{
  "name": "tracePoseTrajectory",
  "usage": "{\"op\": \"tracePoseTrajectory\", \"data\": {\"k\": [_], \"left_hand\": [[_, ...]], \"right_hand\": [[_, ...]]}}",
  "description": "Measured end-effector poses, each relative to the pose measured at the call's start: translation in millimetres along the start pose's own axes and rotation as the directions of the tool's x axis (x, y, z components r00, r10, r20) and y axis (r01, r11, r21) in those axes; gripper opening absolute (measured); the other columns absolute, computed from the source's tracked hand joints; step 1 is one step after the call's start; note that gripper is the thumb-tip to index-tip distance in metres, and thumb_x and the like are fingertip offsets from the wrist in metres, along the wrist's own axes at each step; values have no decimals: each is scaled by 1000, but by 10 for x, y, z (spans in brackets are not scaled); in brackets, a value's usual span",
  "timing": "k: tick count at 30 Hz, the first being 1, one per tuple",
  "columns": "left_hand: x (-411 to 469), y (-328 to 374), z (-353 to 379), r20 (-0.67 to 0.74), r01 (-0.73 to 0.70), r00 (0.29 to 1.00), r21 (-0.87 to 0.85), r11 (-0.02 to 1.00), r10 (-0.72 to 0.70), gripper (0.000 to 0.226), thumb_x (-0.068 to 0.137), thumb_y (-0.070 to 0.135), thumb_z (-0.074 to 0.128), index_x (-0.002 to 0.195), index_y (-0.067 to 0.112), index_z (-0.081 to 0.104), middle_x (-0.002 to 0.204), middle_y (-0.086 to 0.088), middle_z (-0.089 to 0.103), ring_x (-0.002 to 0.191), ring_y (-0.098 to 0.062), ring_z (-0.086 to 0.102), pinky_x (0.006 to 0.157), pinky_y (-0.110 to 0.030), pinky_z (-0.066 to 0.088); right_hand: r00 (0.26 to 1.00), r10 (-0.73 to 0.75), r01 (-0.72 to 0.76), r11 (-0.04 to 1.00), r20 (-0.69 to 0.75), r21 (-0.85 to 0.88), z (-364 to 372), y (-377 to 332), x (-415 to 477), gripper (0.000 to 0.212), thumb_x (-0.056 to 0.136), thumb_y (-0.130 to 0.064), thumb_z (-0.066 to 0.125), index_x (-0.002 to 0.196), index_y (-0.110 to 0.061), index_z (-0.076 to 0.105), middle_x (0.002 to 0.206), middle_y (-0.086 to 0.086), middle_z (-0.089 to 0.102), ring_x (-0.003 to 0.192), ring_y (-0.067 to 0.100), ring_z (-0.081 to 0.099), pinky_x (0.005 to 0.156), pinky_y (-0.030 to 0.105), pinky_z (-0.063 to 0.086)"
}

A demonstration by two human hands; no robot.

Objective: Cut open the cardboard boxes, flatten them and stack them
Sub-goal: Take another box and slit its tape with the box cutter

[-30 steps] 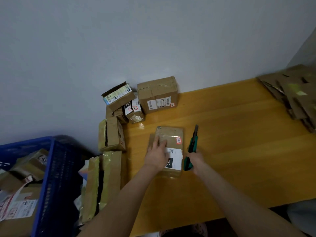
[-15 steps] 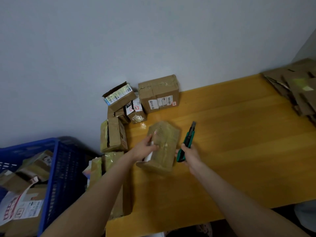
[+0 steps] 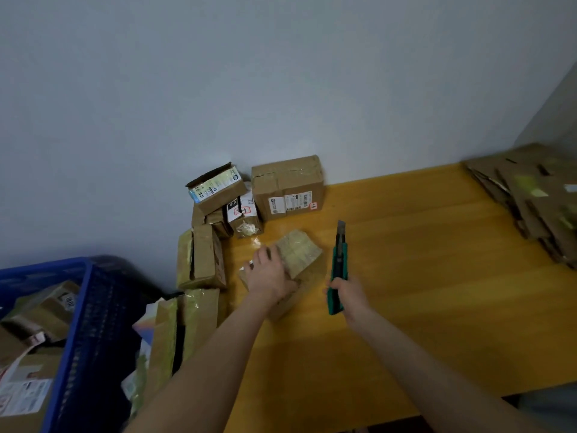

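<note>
Box (image 3: 301, 251) at frame centre, long axis toward upper right, lies pinned under the flat left hand (image 3: 271, 276); just to its right, the right hand (image 3: 350, 296) grips the knife (image 3: 339, 264), blade pointing up-frame.

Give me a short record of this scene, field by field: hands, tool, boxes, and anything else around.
Left hand: lies on the small taped box, steadying it
Right hand: grips the green utility knife beside that box, blade out, pointing away
Surface: wooden table
Waiting: more boxes by the wall
Done: flattened cardboard stack, far right
Left of table: blue crate holding more parcels
</note>
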State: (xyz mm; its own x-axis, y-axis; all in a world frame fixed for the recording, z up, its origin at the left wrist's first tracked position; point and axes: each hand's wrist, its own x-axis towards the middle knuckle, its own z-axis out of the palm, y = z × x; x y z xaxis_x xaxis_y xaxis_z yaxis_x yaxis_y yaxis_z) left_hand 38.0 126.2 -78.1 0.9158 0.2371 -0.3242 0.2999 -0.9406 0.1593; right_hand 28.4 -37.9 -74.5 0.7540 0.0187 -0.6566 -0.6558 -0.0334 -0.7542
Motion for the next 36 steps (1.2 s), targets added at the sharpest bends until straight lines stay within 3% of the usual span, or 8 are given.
{"op": "tracePoseTrajectory", "data": {"k": [3, 6, 9, 12, 17, 22, 28, 36], "left_hand": [[8, -29, -64, -63, -105, 992, 62, 993, 109, 106, 71, 56, 73, 151, 19, 13, 149, -11, 26, 138, -31, 25, 116, -52, 20], [-2, -32, -105, -59, -262, 958, 213, 941, 280, 113, 72, 63, 70, 153, 20, 5, 153, -9, 18, 143, -29, 15, 119, -53, 8], [-11, -25, -113, 11, -266, 962, 249, 931, 272, 115, 74, 61, 70, 153, 21, -3, 157, -7, 10, 146, -29, 7, 118, -56, 6], [-13, 41, -128, 5, -230, 972, 181, 956, 233, 111, 74, 57, 70, 154, 21, 2, 157, -5, 12, 145, -29, 10, 117, -57, 11], [-18, 154, -145, -32, -219, 974, 154, 963, 226, 109, 71, 51, 74, 152, 18, 10, 150, -5, 21, 140, -30, 19, 115, -59, 18], [-27, 59, -160, -48, -311, 942, 249, 917, 333, 109, 72, 52, 74, 153, 23, 6, 152, -4, 21, 142, -28, 16, 117, -56, 13], [-9, 232, -176, -9, -218, 975, 197, 956, 224, 111, 70, 45, 80, 151, 18, 11, 151, -8, 20, 142, -31, 15, 117, -54, 20], [47, 228, -155, -15, -226, 972, 188, 956, 233, 109, 69, 42, 82, 151, 15, 15, 149, -7, 24, 141, -31, 19, 116, -50, 24]], "right_hand": [[997, -79, 78, 997, -24, -27, -192, -31, -31, 24, 97, -17, 53, 120, -12, 50, 73, 3, 54, 59, 15, 53, 52, 26, 46], [980, -189, 176, 969, -68, -172, -334, -102, -31, 21, 98, -38, 49, 106, -19, 53, 65, 1, 56, 55, 15, 52, 54, 28, 42], [966, -252, 221, 915, -50, -337, -425, -106, -34, 18, 97, -37, 51, 97, -20, 54, 72, 1, 57, 61, 16, 53, 57, 31, 41], [954, -298, 255, 858, -28, -445, -494, -68, -46, 12, 96, -30, 54, 105, -25, 49, 78, -2, 58, 63, 16, 54, 54, 30, 42], [940, -341, 277, 773, -5, -571, -601, -83, -112, 27, 89, -33, 61, 109, -40, 44, 83, -12, 58, 61, 14, 59, 52, 29, 44], [918, -396, 274, 627, 5, -729, -650, -98, -148, 32, 86, -38, 59, 116, -35, 50, 78, -13, 59, 54, 9, 56, 42, 23, 34], [913, -405, 248, 469, 43, -848, -653, -55, -144, 44, 87, -34, 55, 130, -33, 45, 81, -2, 63, 60, 18, 58, 44, 25, 39], [903, -412, 289, 370, 123, -883, -634, -198, -54, 49, 93, -37, 51, 141, -41, 41, 92, -3, 67, 68, 17, 59, 44, 22, 35]]}}
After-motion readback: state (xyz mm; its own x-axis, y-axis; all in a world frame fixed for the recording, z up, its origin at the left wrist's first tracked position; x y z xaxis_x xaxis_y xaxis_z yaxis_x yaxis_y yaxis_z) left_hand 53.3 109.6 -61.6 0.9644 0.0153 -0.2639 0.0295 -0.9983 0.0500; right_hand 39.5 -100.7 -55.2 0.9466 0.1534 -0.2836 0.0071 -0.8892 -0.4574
